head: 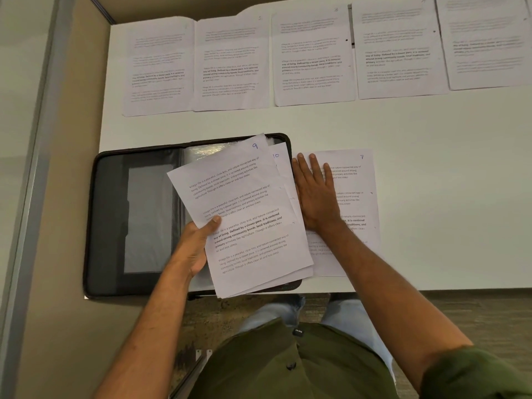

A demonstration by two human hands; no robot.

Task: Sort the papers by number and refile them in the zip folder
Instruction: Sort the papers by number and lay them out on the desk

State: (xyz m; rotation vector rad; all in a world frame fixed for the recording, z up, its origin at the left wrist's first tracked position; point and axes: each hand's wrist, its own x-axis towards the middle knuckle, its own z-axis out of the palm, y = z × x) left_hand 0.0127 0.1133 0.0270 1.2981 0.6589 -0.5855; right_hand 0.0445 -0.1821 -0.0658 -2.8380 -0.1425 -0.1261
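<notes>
**Sorting under way: five pages laid out, page 7 goes down beside the folder**

Olive-green shirt [302, 367] and pale jeans fill the bottom of the frame, nearest the lens, as a person leans over a white surface [431, 125]. At centre, the left hand [198, 243] pinches a fanned sheaf of papers [244, 214], thumb on top; the sheet numbered 9 leads and one marked 10 peeks out behind it. How many sheets the sheaf holds cannot be told, though it looks like three or more. It is held clear of the surface, apparently so the next number can be read and dealt out.

Just right of it, the right hand [316, 194] lies flat, fingers straight and slightly spread, pressing sheet 7 [357, 182] down, seemingly to seat it at the start of a second row.

Across the top of the frame runs a row of five sheets [313, 59], edge to edge, presumably the low numbers in order. One black zip folder [132, 214] lies open at centre left under the sheaf, its sleeves waiting for refiling, which has not yet begun.
</notes>
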